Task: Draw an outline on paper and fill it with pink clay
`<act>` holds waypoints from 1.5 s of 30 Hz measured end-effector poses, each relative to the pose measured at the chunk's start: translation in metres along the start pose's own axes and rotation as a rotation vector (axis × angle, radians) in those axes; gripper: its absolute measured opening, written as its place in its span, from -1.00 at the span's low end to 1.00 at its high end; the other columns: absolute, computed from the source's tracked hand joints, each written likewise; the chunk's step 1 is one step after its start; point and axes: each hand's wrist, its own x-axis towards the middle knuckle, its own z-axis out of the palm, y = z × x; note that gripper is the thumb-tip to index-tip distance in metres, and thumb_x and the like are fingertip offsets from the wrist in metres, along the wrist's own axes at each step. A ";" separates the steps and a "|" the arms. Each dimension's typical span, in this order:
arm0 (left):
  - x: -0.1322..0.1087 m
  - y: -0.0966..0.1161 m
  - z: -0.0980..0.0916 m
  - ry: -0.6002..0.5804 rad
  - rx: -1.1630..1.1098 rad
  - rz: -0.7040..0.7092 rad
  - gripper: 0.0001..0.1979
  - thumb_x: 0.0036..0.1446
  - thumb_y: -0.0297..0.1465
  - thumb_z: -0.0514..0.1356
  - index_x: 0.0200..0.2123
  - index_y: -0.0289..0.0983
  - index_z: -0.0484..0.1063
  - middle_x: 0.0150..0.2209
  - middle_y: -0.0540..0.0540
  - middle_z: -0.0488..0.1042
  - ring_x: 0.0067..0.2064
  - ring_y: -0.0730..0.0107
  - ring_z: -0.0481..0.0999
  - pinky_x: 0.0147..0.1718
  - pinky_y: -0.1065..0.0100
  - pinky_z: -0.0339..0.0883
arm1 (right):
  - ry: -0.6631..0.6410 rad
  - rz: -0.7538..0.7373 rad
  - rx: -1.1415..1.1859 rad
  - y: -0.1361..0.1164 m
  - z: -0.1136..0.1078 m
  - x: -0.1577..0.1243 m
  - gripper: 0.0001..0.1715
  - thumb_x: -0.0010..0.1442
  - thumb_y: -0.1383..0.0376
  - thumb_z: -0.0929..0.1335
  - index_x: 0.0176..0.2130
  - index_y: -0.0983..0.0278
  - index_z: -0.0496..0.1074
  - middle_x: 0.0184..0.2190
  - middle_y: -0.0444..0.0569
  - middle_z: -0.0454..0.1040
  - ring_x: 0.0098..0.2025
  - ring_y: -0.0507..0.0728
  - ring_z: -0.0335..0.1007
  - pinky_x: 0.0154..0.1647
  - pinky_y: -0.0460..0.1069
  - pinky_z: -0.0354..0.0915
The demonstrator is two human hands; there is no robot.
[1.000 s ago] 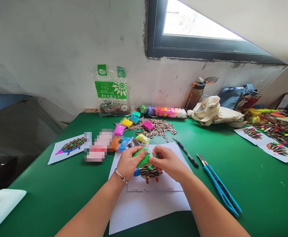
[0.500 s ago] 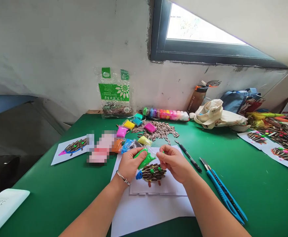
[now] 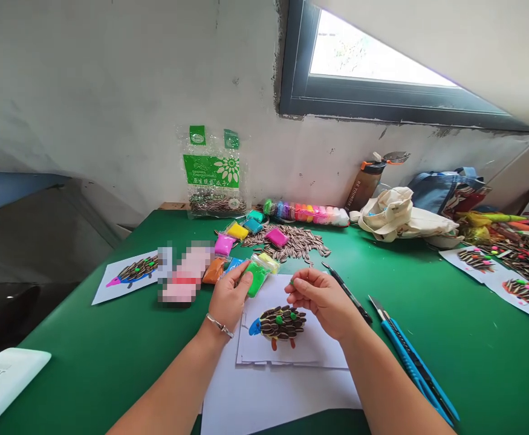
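Observation:
My left hand (image 3: 230, 297) is closed round the edge of a packet of bright green modelling clay (image 3: 257, 278), holding it above the paper. With thumb and fingers pinched, my right hand (image 3: 322, 299) grips a tiny piece of green clay (image 3: 292, 281), mostly covered by the fingertips. Below and between both hands lies a hedgehog picture (image 3: 283, 324) made of sunflower seeds, with a blue clay head, brown feet and green dots on its back. It is on a small stack of white paper (image 3: 316, 357), over a larger white sheet (image 3: 286, 396).
Clay packets (image 3: 223, 244) and a heap of sunflower seeds (image 3: 303, 241) lie behind the hands. A black pen (image 3: 348, 293) and a blue craft knife (image 3: 416, 356) are at the right. Another hedgehog picture (image 3: 130, 272) lies left; a white device (image 3: 8, 383) sits front left.
My left hand has drawn left and tipped the green packet more upright, apart from the right hand. My right hand has shifted slightly lower, still pinching. The hedgehog shows more fully.

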 end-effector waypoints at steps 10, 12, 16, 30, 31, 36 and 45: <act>0.007 -0.005 -0.001 0.011 -0.047 0.048 -0.39 -0.08 -0.22 0.33 0.06 -0.31 0.38 -0.08 -0.19 0.52 -0.05 0.19 0.48 -0.06 0.24 0.33 | 0.069 -0.025 0.014 -0.004 -0.004 0.002 -0.62 -0.04 0.16 0.48 -0.25 0.30 0.43 -0.39 -0.03 0.52 -0.39 0.06 0.46 -0.29 -0.02 0.34; 0.008 -0.005 -0.001 0.001 -0.034 0.054 -0.39 -0.08 -0.21 0.33 0.05 -0.32 0.38 -0.09 -0.20 0.52 -0.05 0.18 0.48 -0.08 0.24 0.35 | 0.059 -0.028 -0.002 -0.004 -0.005 0.002 -0.66 -0.02 0.14 0.47 -0.32 0.32 0.44 -0.43 -0.04 0.51 -0.43 0.03 0.44 -0.35 -0.05 0.32; 0.009 -0.007 -0.001 -0.022 -0.020 0.071 -0.37 -0.09 -0.17 0.34 0.05 -0.32 0.38 -0.11 -0.20 0.53 -0.11 0.20 0.50 -0.16 0.28 0.38 | 0.066 -0.063 -0.071 -0.001 -0.004 0.003 -0.69 0.03 0.12 0.44 -0.45 0.32 0.39 -0.59 -0.16 0.41 -0.61 -0.08 0.24 -0.58 -0.14 0.13; 0.014 -0.009 -0.002 0.000 0.028 0.114 -0.35 -0.10 -0.15 0.33 0.06 -0.32 0.37 -0.15 -0.20 0.54 -0.10 0.18 0.51 -0.13 0.25 0.38 | 0.047 -0.046 -0.280 0.005 0.003 0.000 -0.71 0.03 0.12 0.40 -0.37 0.32 0.47 -0.47 -0.06 0.48 -0.51 0.02 0.39 -0.44 -0.04 0.31; 0.014 -0.010 -0.002 -0.003 0.026 0.113 -0.35 -0.10 -0.15 0.33 0.06 -0.32 0.37 -0.15 -0.20 0.54 -0.11 0.18 0.51 -0.13 0.24 0.38 | 0.048 -0.058 -0.324 0.005 0.003 0.000 -0.71 0.04 0.12 0.39 -0.42 0.32 0.45 -0.53 -0.10 0.45 -0.57 -0.01 0.33 -0.50 -0.07 0.27; 0.015 -0.013 -0.003 -0.014 0.066 0.143 -0.38 -0.06 -0.17 0.31 0.07 -0.33 0.36 -0.05 -0.24 0.50 -0.04 0.13 0.47 -0.07 0.20 0.35 | 0.076 -0.139 -0.415 0.003 0.002 -0.002 -0.76 0.01 0.17 0.42 -0.48 0.29 0.37 -0.63 -0.25 0.26 -0.61 -0.09 0.13 -0.60 -0.14 0.07; 0.009 -0.001 0.000 0.001 0.238 0.183 -0.42 0.02 -0.26 0.22 0.10 -0.39 0.31 0.01 -0.26 0.46 0.03 0.11 0.43 -0.01 0.18 0.30 | 0.062 -0.073 -0.380 0.008 0.006 0.001 -0.73 0.08 0.14 0.35 -0.32 0.30 0.45 -0.41 -0.04 0.50 -0.46 0.06 0.43 -0.38 -0.02 0.36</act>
